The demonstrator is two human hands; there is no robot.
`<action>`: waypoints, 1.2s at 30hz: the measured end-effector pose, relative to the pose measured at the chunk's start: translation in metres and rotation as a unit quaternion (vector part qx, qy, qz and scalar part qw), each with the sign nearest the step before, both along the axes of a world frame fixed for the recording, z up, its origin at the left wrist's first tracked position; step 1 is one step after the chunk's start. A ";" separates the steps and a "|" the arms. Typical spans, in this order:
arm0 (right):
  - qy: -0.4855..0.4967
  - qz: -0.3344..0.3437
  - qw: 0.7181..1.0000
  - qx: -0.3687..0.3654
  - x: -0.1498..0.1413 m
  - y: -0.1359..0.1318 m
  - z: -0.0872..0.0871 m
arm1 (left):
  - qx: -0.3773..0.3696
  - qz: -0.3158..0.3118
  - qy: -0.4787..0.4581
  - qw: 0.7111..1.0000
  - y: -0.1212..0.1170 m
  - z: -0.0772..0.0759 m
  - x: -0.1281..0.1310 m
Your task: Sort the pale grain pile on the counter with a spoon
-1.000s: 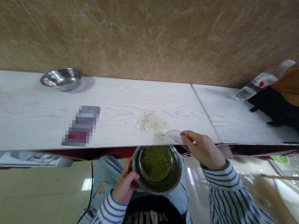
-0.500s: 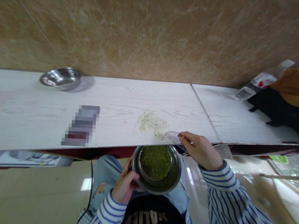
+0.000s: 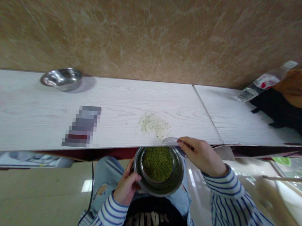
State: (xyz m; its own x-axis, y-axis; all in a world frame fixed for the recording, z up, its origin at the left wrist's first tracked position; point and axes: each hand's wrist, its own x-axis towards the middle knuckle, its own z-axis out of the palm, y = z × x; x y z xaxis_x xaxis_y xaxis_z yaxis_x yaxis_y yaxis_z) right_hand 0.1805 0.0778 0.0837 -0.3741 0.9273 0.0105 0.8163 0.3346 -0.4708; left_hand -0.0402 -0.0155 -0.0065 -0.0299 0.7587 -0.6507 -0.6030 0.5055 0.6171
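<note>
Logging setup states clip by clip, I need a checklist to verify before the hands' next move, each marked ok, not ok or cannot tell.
1. Left hand steadying the round silver metal bowl: ok, thumb over its rim.
2. Small green grains contained in that bowl: ok.
3. Right hand gripping the clear curved plastic piece: ok, pinched at one end.
4. Pale loose granules gathered tightly: not ok, spread thinly across the white wood-grain tabletop.
5. Bowl's far rim tucked beneath the tabletop edge: cannot tell.
6. Shallow shiny metal bowl clear of both hands: ok, beside the wall.
</note>
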 end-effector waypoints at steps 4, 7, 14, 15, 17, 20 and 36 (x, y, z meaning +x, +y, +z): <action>-0.014 0.004 1.000 0.008 -0.001 0.003 -0.004 | -0.001 -0.001 0.002 1.000 -0.001 -0.002 0.000; -0.026 -0.007 0.999 0.018 -0.001 0.010 -0.008 | -0.003 0.003 0.002 1.000 -0.001 -0.002 0.000; -0.029 -0.009 0.999 0.041 0.000 0.022 -0.009 | -0.012 0.001 0.007 1.000 0.000 0.002 0.000; -0.023 -0.009 0.999 0.045 0.001 0.023 -0.008 | -0.014 0.001 0.007 1.000 0.000 0.003 0.000; -0.016 -0.015 0.998 0.056 0.002 0.023 -0.008 | -0.016 0.004 0.006 1.000 0.001 0.003 -0.001; -0.029 -0.032 0.996 0.077 0.003 0.024 -0.008 | -0.012 0.004 0.004 1.000 0.000 0.003 -0.001; -0.037 -0.042 0.997 0.052 0.006 0.012 -0.004 | 0.001 0.002 0.004 1.000 -0.002 -0.001 0.000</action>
